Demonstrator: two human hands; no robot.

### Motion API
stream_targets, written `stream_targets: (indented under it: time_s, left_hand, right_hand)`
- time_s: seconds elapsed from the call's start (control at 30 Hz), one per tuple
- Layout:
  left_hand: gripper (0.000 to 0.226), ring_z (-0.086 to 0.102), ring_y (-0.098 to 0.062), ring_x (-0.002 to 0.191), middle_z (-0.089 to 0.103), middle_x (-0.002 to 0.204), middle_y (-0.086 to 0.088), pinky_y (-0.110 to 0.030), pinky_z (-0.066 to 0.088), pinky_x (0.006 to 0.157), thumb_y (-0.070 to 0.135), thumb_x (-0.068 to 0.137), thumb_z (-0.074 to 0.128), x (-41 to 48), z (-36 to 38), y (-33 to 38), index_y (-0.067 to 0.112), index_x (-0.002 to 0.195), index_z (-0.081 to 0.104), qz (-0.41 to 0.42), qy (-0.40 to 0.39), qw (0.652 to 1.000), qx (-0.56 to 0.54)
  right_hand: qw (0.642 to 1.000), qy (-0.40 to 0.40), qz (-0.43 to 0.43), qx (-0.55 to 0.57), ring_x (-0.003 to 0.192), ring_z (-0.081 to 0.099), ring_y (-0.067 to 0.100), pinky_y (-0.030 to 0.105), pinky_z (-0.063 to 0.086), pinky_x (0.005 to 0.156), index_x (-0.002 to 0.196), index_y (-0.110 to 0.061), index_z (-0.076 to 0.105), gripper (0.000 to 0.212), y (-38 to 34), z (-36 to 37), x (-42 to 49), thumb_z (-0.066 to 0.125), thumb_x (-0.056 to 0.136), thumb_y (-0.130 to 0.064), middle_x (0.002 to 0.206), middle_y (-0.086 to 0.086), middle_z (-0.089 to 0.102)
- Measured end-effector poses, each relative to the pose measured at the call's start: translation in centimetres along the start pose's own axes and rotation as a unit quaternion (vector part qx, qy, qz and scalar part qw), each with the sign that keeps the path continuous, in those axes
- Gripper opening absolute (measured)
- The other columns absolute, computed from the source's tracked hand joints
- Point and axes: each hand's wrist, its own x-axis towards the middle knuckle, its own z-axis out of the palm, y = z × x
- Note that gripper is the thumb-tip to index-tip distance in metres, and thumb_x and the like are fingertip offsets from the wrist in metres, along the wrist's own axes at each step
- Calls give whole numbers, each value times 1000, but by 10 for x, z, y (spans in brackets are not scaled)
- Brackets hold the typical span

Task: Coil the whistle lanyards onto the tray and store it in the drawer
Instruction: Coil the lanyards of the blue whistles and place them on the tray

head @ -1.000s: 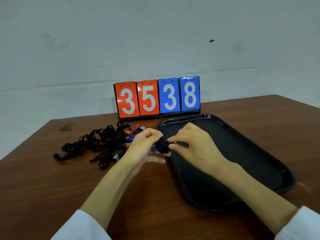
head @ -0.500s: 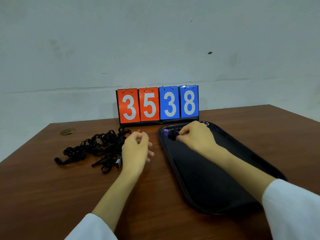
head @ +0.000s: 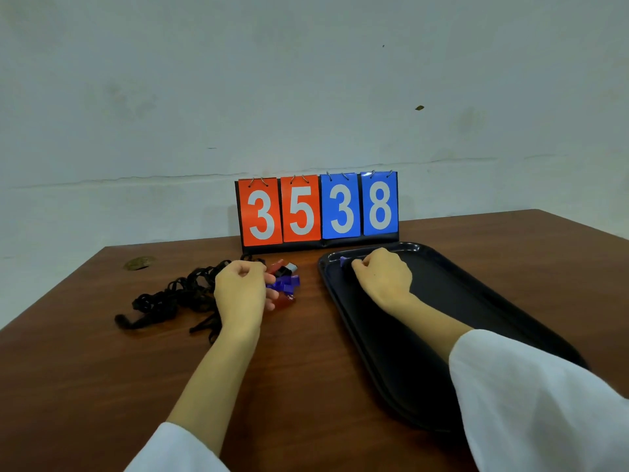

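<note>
A black tray [head: 493, 301] lies on the right half of the brown table. My right hand [head: 383, 275] rests in the tray's far left corner, fingers curled around a purple whistle with its coiled black lanyard [head: 344, 261]. A tangled heap of black lanyards [head: 177, 298] lies left of the tray, with red, blue and white whistles [head: 284, 279] at its right end. My left hand [head: 241, 291] hovers over that heap with curled fingers touching the whistles; whether it grips one is hidden.
A flip scoreboard [head: 318, 209] reading 3 5 3 8 stands at the table's back edge, just behind the tray and the heap. A small brownish patch [head: 139, 263] marks the table's far left corner. A pale wall rises behind.
My right hand carried the coiled lanyard and purple whistle from between both hands into the tray's far left corner. My left hand let go and moved back onto the whistle heap.
</note>
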Motion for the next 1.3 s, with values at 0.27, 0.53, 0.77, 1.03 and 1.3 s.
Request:
stream_targets:
  time_s: [0.27, 0.53, 0.77, 1.03, 1.3]
  left_hand:
    - [11, 57, -16, 55, 63, 77, -6, -25, 48, 47, 10, 94, 49, 6, -9, -2, 10, 95, 60, 16, 28, 999, -5]
    - [21, 56, -23, 100, 63, 108, -3, -38, 48, 86, 11, 89, 55, 11, -6, -26, 18, 106, 64, 207, 25, 917, 340]
    - [28, 44, -20, 114, 57, 119, -1, -33, 34, 94, 28, 96, 47, 0, -1, -38, 24, 120, 59, 250, 27, 847, 468]
    - [46, 46, -23, 116, 62, 112, 0, -40, 32, 99, 19, 90, 55, 3, -2, -40, 18, 135, 42, 190, 50, 894, 403]
    - [47, 46, -21, 111, 52, 116, -5, -37, 36, 95, 16, 81, 65, -4, 4, -33, 18, 126, 52, 353, 51, 854, 378]
  right_hand:
    - [990, 85, -102, -41, 66, 57, 18, 28, 47, 57, 75, -8, 60, 33, -6, -12, -1, 40, 95, -25, 74, 6, 61]
    - [934, -132, -332, 25, 87, 52, 4, 22, 44, 82, 99, -17, 70, 18, -64, 20, -21, 60, 87, -26, 102, -4, 66]
    - [938, -150, -311, 10, 96, 58, 13, 24, 45, 80, 107, -18, 68, 23, -76, 45, -16, 59, 89, -28, 111, 0, 63]
    - [950, -160, -257, 79, 90, 57, 10, 26, 49, 80, 99, -18, 64, 18, -72, 36, -14, 63, 86, -29, 104, -1, 63]
    - [947, -75, -298, 89, 101, 55, 5, 12, 40, 81, 113, -21, 57, 22, -64, -21, -38, 53, 93, -25, 112, -6, 62]
